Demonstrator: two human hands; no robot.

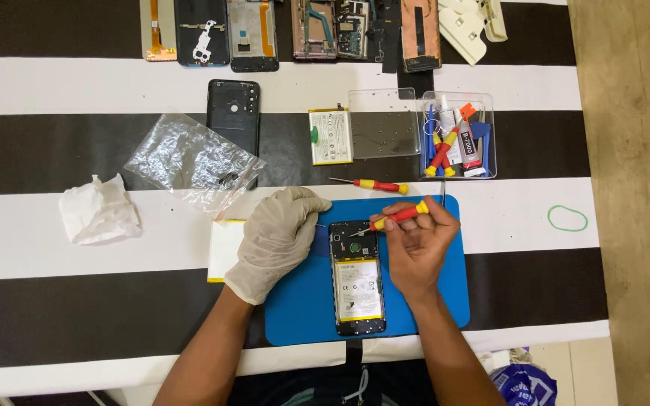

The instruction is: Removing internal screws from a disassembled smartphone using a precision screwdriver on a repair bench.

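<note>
An opened phone (357,278) with its back off and a white battery showing lies on a blue mat (295,308). My left hand (276,240), in a pale glove, rests flat on the mat's left edge, just beside the phone's top. My right hand (415,244) is bare and grips a small red and yellow screwdriver (396,216), its tip down on the upper part of the phone.
A second red and yellow screwdriver (374,184) lies above the mat. Further back are a loose battery (330,136), a black phone back cover (233,113), a clear bag (189,159), a clear tool box (457,137), crumpled tissue (99,210) and several phone parts (295,30). A green rubber band (567,218) lies right.
</note>
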